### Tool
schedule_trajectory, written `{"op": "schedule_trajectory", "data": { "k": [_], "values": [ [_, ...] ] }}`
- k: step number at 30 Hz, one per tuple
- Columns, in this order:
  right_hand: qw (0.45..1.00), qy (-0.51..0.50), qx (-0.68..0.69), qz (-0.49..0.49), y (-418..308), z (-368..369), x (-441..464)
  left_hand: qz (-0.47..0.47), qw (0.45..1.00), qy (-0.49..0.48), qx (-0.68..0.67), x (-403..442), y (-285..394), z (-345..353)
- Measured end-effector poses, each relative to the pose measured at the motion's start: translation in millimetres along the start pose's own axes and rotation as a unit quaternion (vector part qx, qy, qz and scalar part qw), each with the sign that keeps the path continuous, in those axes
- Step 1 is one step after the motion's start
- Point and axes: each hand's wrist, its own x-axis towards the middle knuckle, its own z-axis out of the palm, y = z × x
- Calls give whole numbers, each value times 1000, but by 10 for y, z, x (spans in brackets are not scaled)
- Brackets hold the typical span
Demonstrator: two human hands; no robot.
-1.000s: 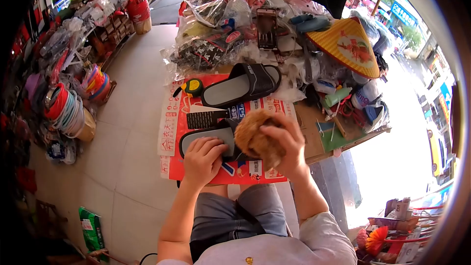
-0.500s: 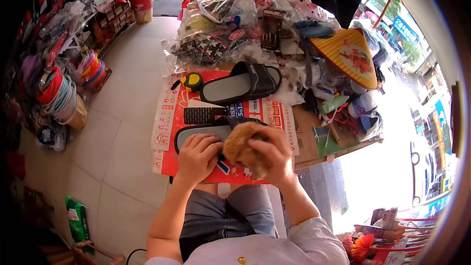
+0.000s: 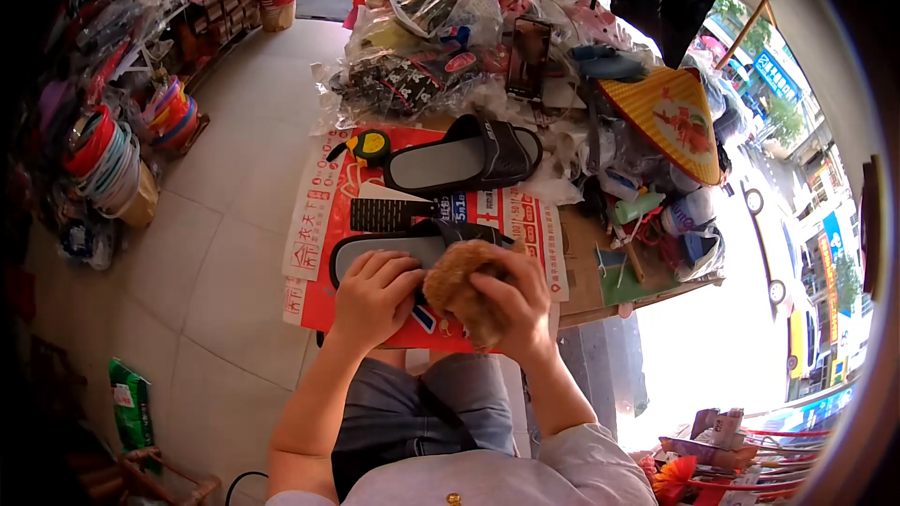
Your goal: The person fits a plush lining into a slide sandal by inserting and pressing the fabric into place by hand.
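Observation:
A black slide sandal with a grey footbed lies on the red printed sheet in front of me. My left hand grips its near edge, fingers over the footbed. In my right hand is a bunched brown fuzzy cloth, held against the sandal's strap end and hiding most of it. The matching slide sandal rests farther back, with its strap to the right. Between the two sits a black patterned card.
A yellow-black tape measure lies at the sheet's upper left. Behind are heaped plastic-wrapped goods, a phone and a yellow conical hat. Small tools and a green board are at the right. Stacked basins stand left.
The brown cloth and my right hand have shifted slightly left. My left hand keeps its place on the sandal. The whole view has tilted a little.

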Motion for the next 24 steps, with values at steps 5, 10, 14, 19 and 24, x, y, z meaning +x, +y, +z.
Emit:
{"op": "schedule_trajectory", "data": {
  "k": [5, 10, 14, 19, 24],
  "values": [
    [996, 73, -32, 37, 325, 4, -238, 0, 1000, -1, -1, -18, -17, 12],
    [990, 112, -69, 43, 115, -263, -45, -1, 1000, -10, -8, -12, -6, 14],
    [999, 18, 1, -27, 28, 60, -8, 2, 1000, -3, 1, 3, 5, -1],
    [995, 79, -57, 33, 303, 4, -270, 4, 1000, 1, -2, -13, -1, 5],
    [988, 138, -70, 23, 116, -215, -89, 2, 1000, 1, -3, 4, -9, 14]
  ]
}}
